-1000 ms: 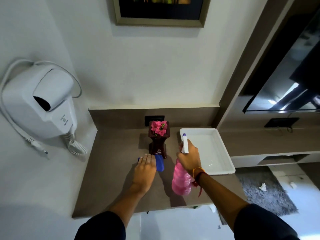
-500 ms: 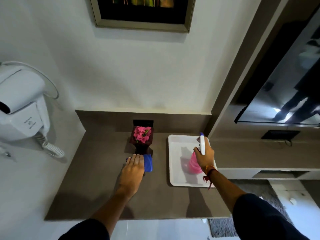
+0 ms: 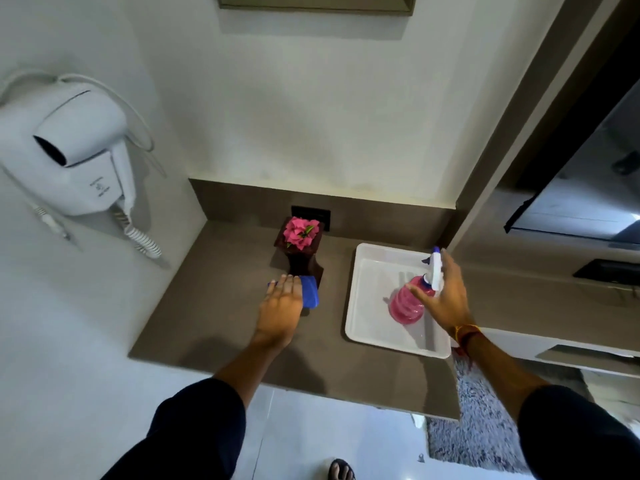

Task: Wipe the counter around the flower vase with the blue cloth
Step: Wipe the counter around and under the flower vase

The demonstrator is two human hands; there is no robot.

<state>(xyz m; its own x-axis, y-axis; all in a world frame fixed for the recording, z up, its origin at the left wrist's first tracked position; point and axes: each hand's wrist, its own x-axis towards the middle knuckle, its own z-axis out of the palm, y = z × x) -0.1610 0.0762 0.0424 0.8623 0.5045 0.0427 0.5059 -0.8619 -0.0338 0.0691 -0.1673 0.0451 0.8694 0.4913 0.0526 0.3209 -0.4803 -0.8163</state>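
A dark wooden flower vase (image 3: 300, 255) with pink flowers stands near the back of the brown counter (image 3: 214, 306). The blue cloth (image 3: 309, 296) lies on the counter against the vase's front. My left hand (image 3: 280, 311) presses flat on the cloth, covering most of it. My right hand (image 3: 445, 296) is over the white tray (image 3: 363, 327), fingers spread beside the sprayer head of a pink spray bottle (image 3: 405, 304). The bottle stands upright in the tray.
A white wall-mounted hair dryer (image 3: 79, 157) with a coiled cord hangs left of the counter. A dark socket (image 3: 311, 214) sits in the backsplash behind the vase. A wall panel and a TV (image 3: 588, 188) stand to the right. A grey rug (image 3: 481, 431) lies on the floor.
My right hand carried the pink spray bottle from the counter's front into the white tray, set it down and loosened its fingers. My left hand stayed on the blue cloth by the vase.
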